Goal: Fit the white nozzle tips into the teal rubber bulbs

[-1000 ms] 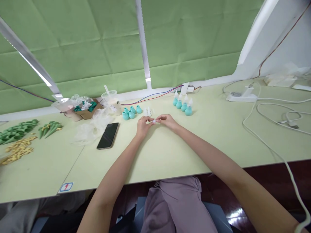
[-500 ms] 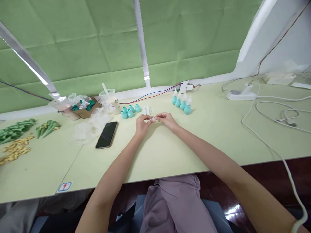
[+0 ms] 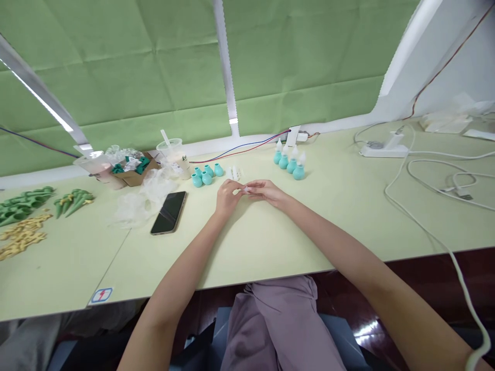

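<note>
Near the middle of the worktop (image 3: 266, 247), a small white piece (image 3: 246, 189) sits between the fingertips of both hands — the left hand (image 3: 227, 197) pinches it between thumb and forefinger, and the right hand (image 3: 268, 191) has its thumb and fingers closed on it from the other side. The fingers hide most of the piece, so its exact shape cannot be told. For work this fine, the left pinch should be the steady one, with the right fingertips making only short, light movements; pressing evenly along the piece, rather than sideways, would lower the risk of bending it or letting it slip. Working low over the worktop also makes a drop harmless. Just beyond the hands stand slim white parts (image 3: 235, 173), pale and apparently plastic. To their left are five turquoise bulbs (image 3: 207, 178), round-bellied with narrow open necks, their smooth skin slightly glossy — perhaps soft plastic or rubber. To the right, four tipped bulbs (image 3: 298, 172) of the same colour carry translucent, tapering white nozzles. Crumpled, filmy plastic bags (image 3: 135, 206) contrast with the flat, dark glass of the phone (image 3: 168, 213).
</note>
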`<state>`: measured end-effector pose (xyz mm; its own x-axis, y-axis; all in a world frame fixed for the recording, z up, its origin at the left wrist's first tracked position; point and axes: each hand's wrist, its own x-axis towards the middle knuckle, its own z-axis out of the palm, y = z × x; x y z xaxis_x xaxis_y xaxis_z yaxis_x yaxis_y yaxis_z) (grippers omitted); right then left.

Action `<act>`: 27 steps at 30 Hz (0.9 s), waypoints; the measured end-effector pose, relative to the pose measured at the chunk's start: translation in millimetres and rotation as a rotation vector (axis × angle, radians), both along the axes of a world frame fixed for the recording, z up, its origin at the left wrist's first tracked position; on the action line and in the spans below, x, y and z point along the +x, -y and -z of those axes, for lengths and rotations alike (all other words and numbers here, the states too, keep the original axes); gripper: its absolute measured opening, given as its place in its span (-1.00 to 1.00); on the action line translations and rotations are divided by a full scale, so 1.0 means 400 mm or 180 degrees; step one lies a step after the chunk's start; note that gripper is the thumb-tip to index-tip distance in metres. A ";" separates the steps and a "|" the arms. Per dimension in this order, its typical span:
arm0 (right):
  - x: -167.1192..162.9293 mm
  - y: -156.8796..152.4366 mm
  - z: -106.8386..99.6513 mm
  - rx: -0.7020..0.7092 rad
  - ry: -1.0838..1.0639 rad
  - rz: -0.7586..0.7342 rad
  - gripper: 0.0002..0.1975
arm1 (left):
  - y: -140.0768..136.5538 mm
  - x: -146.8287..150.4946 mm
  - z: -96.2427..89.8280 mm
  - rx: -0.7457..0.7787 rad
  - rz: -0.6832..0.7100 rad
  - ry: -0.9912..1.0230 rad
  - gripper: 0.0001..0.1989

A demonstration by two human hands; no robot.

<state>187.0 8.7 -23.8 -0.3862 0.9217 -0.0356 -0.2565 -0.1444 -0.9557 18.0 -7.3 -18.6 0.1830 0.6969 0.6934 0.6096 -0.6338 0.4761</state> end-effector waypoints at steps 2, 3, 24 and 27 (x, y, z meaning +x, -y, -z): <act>0.002 -0.002 0.002 -0.0118 -0.0183 -0.0028 -0.73 | 0.002 0.002 -0.003 0.0154 0.0085 -0.0033 -0.92; 0.004 -0.004 0.002 -0.0158 -0.0244 -0.0040 -0.75 | 0.003 0.004 -0.003 0.0219 0.0130 -0.0046 -0.91; 0.028 -0.010 -0.013 -0.0493 -0.0198 -0.0455 -0.79 | 0.008 0.020 0.003 0.0652 0.0453 -0.0340 -0.70; 0.030 -0.008 -0.017 -0.0438 -0.0206 -0.0538 -0.76 | 0.012 0.021 -0.004 0.0600 0.0488 -0.0511 -0.67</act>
